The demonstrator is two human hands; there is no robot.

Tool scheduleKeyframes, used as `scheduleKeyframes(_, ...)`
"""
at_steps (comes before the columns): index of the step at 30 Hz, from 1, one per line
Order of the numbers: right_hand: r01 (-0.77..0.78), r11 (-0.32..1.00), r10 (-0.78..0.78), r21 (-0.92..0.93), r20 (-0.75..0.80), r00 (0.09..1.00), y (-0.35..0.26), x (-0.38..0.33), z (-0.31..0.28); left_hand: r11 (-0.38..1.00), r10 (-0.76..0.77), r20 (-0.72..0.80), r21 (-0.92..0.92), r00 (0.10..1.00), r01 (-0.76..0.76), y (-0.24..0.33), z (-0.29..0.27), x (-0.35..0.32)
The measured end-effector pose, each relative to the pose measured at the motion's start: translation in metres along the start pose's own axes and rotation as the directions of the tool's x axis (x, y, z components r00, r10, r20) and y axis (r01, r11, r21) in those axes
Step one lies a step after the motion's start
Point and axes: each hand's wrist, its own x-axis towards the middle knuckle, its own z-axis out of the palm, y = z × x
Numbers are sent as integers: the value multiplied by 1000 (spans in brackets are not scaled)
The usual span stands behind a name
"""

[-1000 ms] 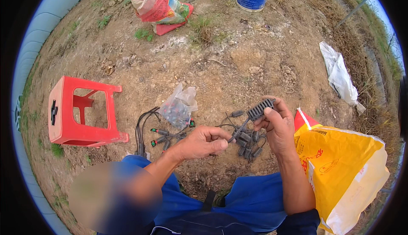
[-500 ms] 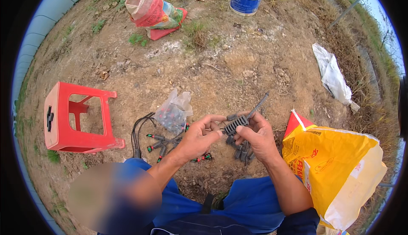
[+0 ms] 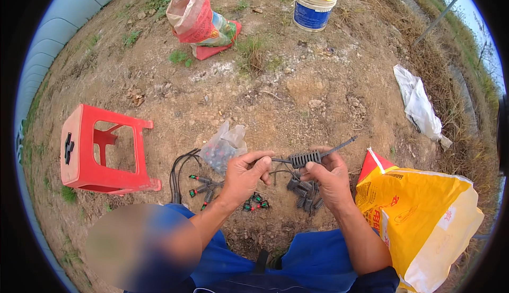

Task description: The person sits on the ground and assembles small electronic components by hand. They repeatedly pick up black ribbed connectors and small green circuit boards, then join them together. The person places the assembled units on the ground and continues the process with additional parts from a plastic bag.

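Note:
Between my hands a ribbed dark-grey cylinder (image 3: 305, 159) sits on a thin dark tube (image 3: 339, 145), lying nearly level. My left hand (image 3: 243, 180) pinches the tube's left end between thumb and fingers. My right hand (image 3: 331, 182) is closed on the cylinder, thumb on its lower side. Below it on the soil is a heap of similar ribbed cylinders (image 3: 306, 195). Several ribbed pieces with green and red tips (image 3: 200, 180) lie left of my left wrist, more green and red fittings (image 3: 255, 204) right of it. A clear plastic bag (image 3: 231, 140) of small parts lies just beyond.
Looped black tubes (image 3: 176, 172) lie beside a red plastic stool (image 3: 110, 179) at left. A yellow sack (image 3: 408, 197) stands close to my right forearm. Farther off are a red sack (image 3: 196, 22), a white and blue bucket (image 3: 312, 17) and a white sheet (image 3: 419, 99).
The tube and ribbed cylinder have swung from a steep slant to almost level. My hands have drawn slightly apart, and more tube shows between them. The whole view has shifted slightly.

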Motion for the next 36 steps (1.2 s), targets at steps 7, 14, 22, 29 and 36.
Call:
scheduleKeyframes(7, -205, 934, 191, 294, 76, 979, 23, -5, 13, 991, 97, -41, 95, 994, -93, -6, 22, -10)
scheduleKeyframes(14, -289, 863, 243, 415, 161, 957, 32, -8, 16, 980, 116, -19, 166, 993, -111, -11, 29, -17)
scheduleKeyframes(22, 11, 821, 35, -570, 69, 997, 10, -14, 6, 930, 139, 5, 343, 990, -132, 0, 21, -10)
scheduleKeyframes(29, 553, 399, -335, -732, 445, 831, 5, -20, 13, 961, -33, 148, 275, 988, -9, -9, 27, -14)
scheduleKeyframes(36, 292, 553, -74, -781, 303, 950, -4, -19, -3, 847, -251, -171, 438, 953, 302, -68, -56, 27)
